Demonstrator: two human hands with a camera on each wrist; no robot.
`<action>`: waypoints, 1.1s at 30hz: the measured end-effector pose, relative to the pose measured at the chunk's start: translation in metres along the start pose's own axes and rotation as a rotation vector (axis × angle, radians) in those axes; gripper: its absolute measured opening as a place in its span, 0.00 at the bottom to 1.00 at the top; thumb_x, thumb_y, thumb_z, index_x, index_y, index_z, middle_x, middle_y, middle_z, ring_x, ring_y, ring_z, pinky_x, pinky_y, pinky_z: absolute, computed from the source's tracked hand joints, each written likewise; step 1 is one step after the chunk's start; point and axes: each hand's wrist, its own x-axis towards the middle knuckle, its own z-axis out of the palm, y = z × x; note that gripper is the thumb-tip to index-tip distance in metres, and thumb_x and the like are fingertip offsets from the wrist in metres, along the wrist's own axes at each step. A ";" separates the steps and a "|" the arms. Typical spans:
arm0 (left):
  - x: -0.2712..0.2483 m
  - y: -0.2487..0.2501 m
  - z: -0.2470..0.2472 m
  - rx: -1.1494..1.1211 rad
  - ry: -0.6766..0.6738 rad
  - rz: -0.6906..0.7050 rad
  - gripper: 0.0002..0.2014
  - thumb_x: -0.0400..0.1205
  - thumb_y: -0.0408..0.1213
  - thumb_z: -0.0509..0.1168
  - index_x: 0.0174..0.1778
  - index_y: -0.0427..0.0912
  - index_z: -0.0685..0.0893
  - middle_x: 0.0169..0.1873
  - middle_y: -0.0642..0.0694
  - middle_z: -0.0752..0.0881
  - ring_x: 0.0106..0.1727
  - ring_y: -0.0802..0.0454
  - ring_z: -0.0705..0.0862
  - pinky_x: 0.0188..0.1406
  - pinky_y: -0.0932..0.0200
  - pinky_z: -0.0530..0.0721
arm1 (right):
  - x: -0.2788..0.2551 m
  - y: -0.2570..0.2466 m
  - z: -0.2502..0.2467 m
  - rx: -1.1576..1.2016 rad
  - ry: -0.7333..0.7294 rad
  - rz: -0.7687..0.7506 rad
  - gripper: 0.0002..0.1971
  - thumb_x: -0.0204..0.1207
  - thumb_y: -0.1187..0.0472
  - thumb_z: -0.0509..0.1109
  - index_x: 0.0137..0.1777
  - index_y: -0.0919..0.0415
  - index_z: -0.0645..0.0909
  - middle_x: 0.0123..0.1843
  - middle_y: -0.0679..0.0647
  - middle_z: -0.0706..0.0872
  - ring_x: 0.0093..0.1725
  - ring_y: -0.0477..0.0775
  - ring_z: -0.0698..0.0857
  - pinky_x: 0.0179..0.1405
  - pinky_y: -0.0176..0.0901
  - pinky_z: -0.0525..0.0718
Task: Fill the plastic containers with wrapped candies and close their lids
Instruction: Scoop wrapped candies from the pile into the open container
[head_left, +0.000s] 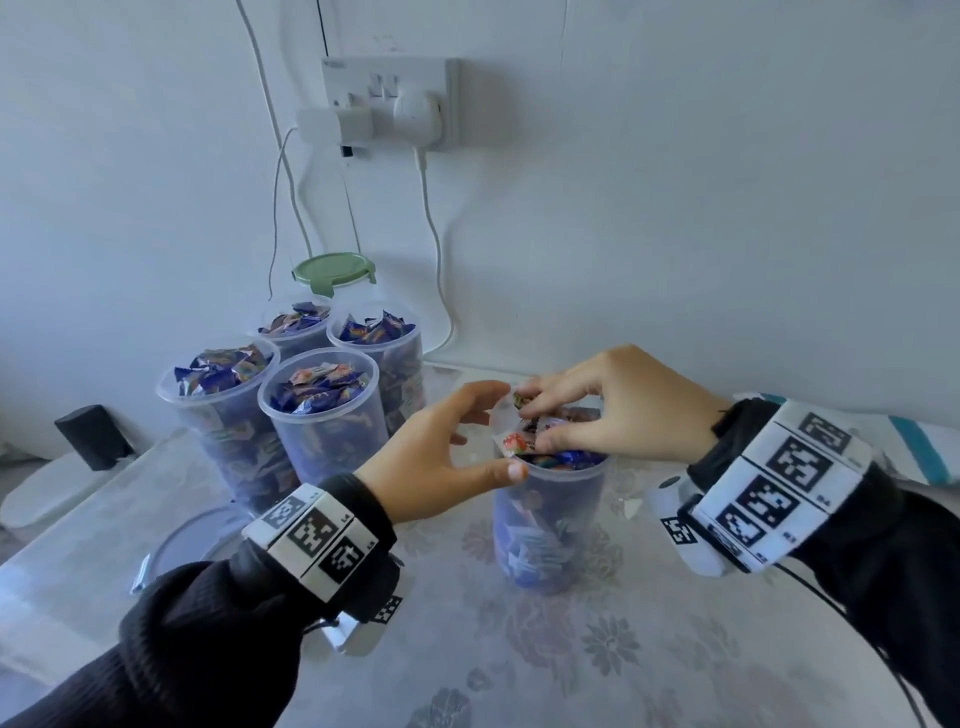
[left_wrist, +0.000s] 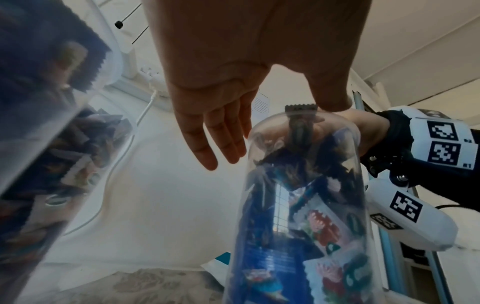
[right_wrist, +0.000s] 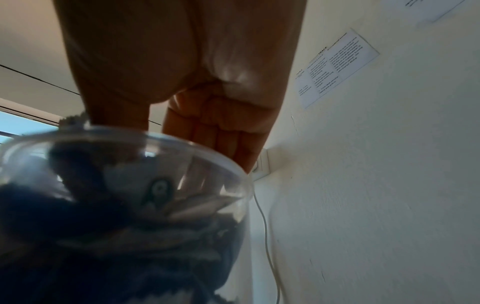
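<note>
A clear plastic container (head_left: 550, 525), packed to the brim with wrapped candies (head_left: 566, 460), stands on the table at centre right. My left hand (head_left: 498, 431) spans its rim from the left. The thumb touches the near edge, and the fingers (left_wrist: 215, 133) lie straight along the far-left side. From the right, my right hand (head_left: 535, 423) reaches over the container's mouth with curled fingers. It pinches a strawberry-print candy (head_left: 514, 444) on top of the pile. The right wrist view shows the rim (right_wrist: 155, 142) just below those fingers (right_wrist: 215, 139).
Several open containers full of candies (head_left: 322, 415) stand grouped at the back left, with a green-lidded one (head_left: 332, 270) behind them. A clear lid (head_left: 197, 540) lies on the table at left. Cables hang from a wall socket (head_left: 389, 104). A black object (head_left: 93, 436) sits far left.
</note>
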 end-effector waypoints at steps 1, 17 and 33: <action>0.002 -0.001 0.000 -0.012 0.002 0.004 0.42 0.61 0.65 0.68 0.70 0.53 0.70 0.63 0.57 0.80 0.64 0.66 0.78 0.57 0.70 0.78 | 0.000 -0.001 0.000 -0.008 -0.010 0.012 0.11 0.69 0.54 0.79 0.52 0.43 0.89 0.58 0.36 0.87 0.59 0.31 0.81 0.63 0.29 0.74; 0.008 -0.001 -0.003 -0.119 -0.042 0.000 0.36 0.58 0.64 0.71 0.62 0.65 0.69 0.60 0.61 0.80 0.58 0.70 0.79 0.50 0.75 0.78 | -0.011 -0.003 -0.009 0.031 -0.085 0.086 0.14 0.65 0.53 0.82 0.51 0.40 0.88 0.51 0.32 0.88 0.56 0.30 0.81 0.61 0.29 0.73; 0.014 0.008 -0.017 -0.067 -0.160 -0.103 0.38 0.58 0.64 0.71 0.65 0.66 0.69 0.60 0.58 0.82 0.56 0.62 0.84 0.54 0.56 0.86 | -0.046 0.031 0.057 0.620 0.190 0.038 0.43 0.65 0.31 0.71 0.78 0.37 0.57 0.72 0.31 0.72 0.73 0.41 0.74 0.65 0.34 0.77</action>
